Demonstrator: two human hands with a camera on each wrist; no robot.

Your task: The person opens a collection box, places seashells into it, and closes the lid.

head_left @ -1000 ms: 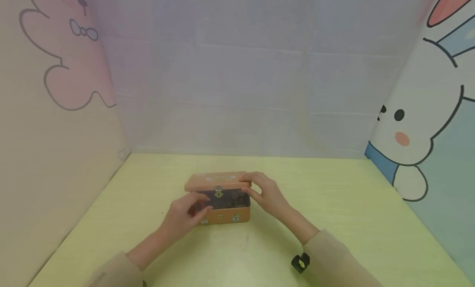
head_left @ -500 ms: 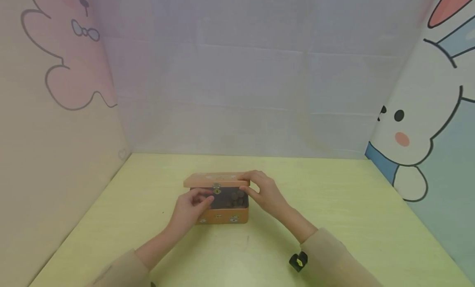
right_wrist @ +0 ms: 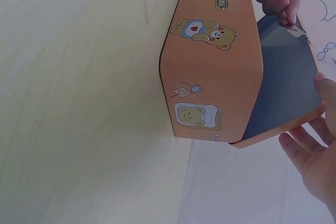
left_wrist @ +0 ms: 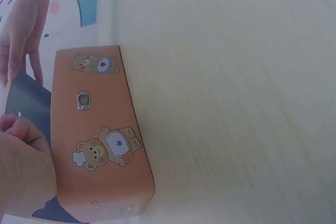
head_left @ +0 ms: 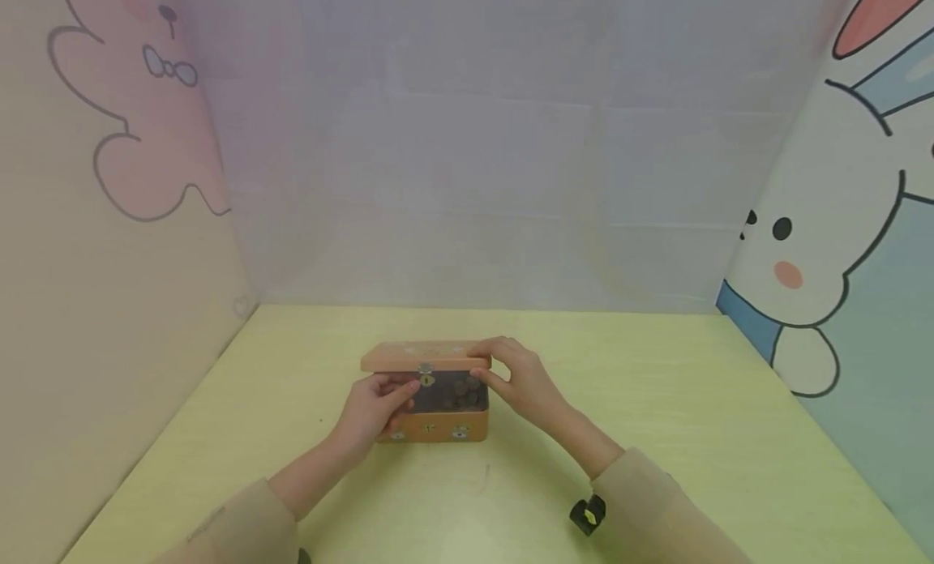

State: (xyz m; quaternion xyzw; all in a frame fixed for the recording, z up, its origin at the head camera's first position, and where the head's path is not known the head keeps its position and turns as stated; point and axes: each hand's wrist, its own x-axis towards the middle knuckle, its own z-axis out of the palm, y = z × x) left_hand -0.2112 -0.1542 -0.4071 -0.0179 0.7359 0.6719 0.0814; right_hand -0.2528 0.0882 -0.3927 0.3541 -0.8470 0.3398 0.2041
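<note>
An orange tin box (right_wrist: 210,61) with bear pictures stands on the yellow table, its hinged lid (head_left: 416,357) raised partway. My right hand (head_left: 527,378) grips the lid's right end, fingers on top and thumb at the lower edge. At the lid's front, my left hand (head_left: 368,410) has its fingers curled and pinches the metal clasp (head_left: 426,380). Its other fingers are partly hidden in the opening. Several small dark round objects (head_left: 465,392) show in the box's right half. A catch (left_wrist: 84,100) sits on the front wall.
A small black object with a yellow mark (head_left: 588,514) lies on the table (head_left: 657,402) beside my right sleeve. A pale wall (head_left: 474,183) closes off the back, and side panels with cartoon animals stand left and right.
My left hand has moved slightly up and right, from the box's front left to the clasp, and its fingers have drawn together. The right hand keeps its grip on the lid.
</note>
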